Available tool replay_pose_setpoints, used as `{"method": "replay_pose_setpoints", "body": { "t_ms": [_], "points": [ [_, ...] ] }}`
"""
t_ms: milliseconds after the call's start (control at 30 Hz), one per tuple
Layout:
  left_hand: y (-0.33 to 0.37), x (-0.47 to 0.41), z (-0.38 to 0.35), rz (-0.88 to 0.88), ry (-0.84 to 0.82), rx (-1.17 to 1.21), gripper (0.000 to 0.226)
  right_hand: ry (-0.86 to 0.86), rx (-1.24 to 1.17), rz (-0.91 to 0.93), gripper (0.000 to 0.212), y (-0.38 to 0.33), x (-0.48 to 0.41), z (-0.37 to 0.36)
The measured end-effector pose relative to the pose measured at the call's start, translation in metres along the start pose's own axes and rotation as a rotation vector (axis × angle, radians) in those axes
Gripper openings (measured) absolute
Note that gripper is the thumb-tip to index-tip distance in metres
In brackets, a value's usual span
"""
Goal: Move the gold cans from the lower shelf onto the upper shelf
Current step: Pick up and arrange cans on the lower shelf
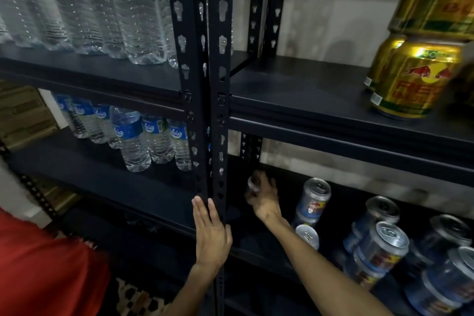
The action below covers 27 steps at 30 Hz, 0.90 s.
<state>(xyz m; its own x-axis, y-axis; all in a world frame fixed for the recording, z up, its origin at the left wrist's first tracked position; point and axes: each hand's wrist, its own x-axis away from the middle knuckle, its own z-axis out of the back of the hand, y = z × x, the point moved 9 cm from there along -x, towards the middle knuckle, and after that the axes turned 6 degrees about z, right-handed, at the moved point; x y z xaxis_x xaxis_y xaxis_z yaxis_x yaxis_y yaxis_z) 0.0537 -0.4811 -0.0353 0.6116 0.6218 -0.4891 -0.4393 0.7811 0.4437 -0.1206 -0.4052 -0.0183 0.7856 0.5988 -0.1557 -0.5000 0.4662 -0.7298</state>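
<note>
The left hand lay flat against the black upright post of the rack; its fingers were straight and together, holding nothing. The right hand reached into the far left corner of the lower shelf; its fingers were curled around a can that stood just beside the rear post. The can's top was visible above the fingers; its colour could not be told in the shadow.

The gold cans stood at the right end of the upper shelf, stacked in two layers, the upper layer resting on the lower; the rest of that shelf board was bare. Blue-and-silver cans occupied the right part of the lower shelf, some stacked, one just to the right of the right forearm.

In the rack to the left of the post, water bottles stood upright on two levels. A red garment filled the lower left corner of the view.
</note>
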Motion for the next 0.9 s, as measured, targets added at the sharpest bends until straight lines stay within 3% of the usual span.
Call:
{"method": "replay_pose_setpoints", "body": {
  "t_ms": [100, 200, 300, 533, 667, 900],
  "points": [
    [0.000, -0.001, 0.002, -0.012, 0.017, -0.030, 0.117, 0.043, -0.049, 0.085, 0.070, -0.023, 0.018, 0.020],
    [0.003, -0.002, 0.003, -0.003, 0.000, -0.016, 0.123, 0.094, -0.071, 0.137, 0.068, -0.042, 0.043, 0.047],
    [0.003, 0.001, 0.003, 0.020, 0.027, -0.024, 0.120, 0.126, -0.124, 0.143, 0.068, -0.047, 0.072, 0.071],
    [0.003, 0.001, -0.004, 0.094, -0.040, -0.016, 0.083, 0.169, -0.166, 0.186, 0.063, -0.039, 0.126, 0.124],
    [0.001, 0.002, -0.001, 0.109, -0.014, 0.005, 0.097, 0.211, -0.159, 0.183, 0.063, -0.029, 0.141, 0.146],
    [0.000, 0.002, -0.004, 0.120, -0.019, 0.066, 0.097, 0.207, -0.124, 0.125, 0.063, -0.002, 0.151, 0.155]
  ]
}}
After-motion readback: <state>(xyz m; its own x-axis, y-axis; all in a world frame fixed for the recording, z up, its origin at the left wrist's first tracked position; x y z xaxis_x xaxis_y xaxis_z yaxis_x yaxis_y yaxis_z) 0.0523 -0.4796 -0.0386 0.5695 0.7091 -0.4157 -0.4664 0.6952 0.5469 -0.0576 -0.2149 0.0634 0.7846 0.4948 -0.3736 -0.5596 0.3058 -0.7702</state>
